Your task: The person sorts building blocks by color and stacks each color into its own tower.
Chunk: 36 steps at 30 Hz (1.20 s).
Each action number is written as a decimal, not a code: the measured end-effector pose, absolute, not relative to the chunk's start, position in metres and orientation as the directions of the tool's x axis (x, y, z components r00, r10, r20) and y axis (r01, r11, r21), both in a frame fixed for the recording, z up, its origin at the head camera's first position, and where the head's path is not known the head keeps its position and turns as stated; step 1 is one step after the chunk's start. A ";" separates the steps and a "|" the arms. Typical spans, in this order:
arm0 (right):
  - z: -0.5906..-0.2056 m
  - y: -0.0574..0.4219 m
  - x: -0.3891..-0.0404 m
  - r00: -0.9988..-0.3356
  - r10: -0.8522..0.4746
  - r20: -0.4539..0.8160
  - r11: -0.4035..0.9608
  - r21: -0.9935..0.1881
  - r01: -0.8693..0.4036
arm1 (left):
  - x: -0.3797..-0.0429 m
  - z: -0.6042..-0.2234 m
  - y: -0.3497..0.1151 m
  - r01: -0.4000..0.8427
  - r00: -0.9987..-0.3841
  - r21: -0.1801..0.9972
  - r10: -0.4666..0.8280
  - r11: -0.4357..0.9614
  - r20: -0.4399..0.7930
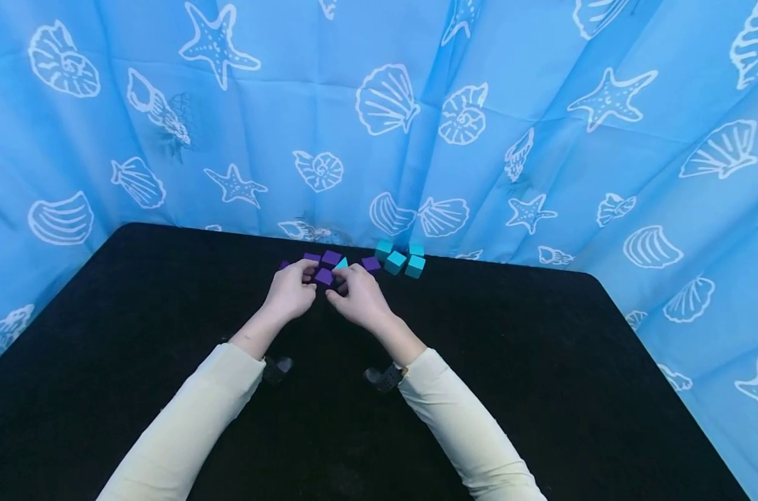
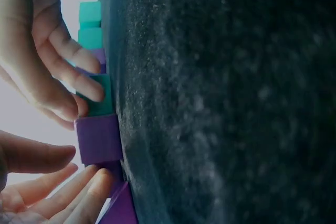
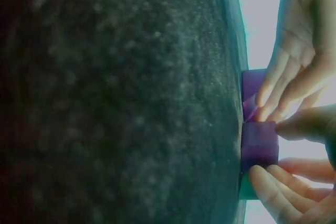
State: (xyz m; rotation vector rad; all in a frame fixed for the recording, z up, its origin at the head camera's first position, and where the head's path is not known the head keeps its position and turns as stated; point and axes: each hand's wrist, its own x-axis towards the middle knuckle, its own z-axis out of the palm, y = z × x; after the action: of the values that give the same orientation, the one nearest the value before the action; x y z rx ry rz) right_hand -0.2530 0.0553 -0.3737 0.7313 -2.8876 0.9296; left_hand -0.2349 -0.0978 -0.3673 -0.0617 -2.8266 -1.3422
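Note:
Close together at the table's far edge, my left hand [image 1: 291,287] and right hand [image 1: 361,299] flank a purple cube [image 1: 324,277]. In the left wrist view, the left fingers [image 2: 100,182] lie at the cube's left side, against the purple blocks beyond it. The right thumb [image 3: 294,125] reaches the cube's upper edge in the right wrist view, with the right fingertips [image 3: 258,174] by its right side. Neither hand's fingers curl tightly. Behind the cube stands a teal triangular block [image 1: 342,263], partly hidden by the right hand.
More purple blocks [image 1: 332,257] stand behind the cube, some partly covered by the left hand. Right of the hands are another purple block [image 1: 371,264] and several teal cubes [image 1: 395,262]. A black cloth covers the table [image 1: 510,362]; a blue curtain [image 1: 329,125] hangs behind.

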 end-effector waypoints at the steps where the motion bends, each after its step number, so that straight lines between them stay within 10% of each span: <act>1: -0.374 0.054 -0.253 -0.890 -0.429 0.156 0.723 -0.531 -0.442 | -0.235 -0.368 -0.097 0.040 -0.999 0.773 0.035 0.633 0.023; 11: -0.376 0.051 -0.252 -0.878 -0.465 0.118 0.773 -0.429 -0.467 | -0.231 -0.375 -0.095 0.026 -0.999 0.751 0.048 0.659 -0.008; 36: -0.373 0.059 -0.262 -0.916 -0.391 0.090 0.594 -0.736 -0.326 | -0.237 -0.361 -0.092 -0.044 -0.999 0.765 -0.005 0.643 -0.053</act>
State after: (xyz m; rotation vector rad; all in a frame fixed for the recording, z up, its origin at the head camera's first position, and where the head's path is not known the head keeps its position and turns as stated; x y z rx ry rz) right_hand -0.2623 0.0591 -0.3730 0.6477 -2.8755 1.3015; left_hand -0.2366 -0.0915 -0.3606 0.0429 -2.8887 -1.3471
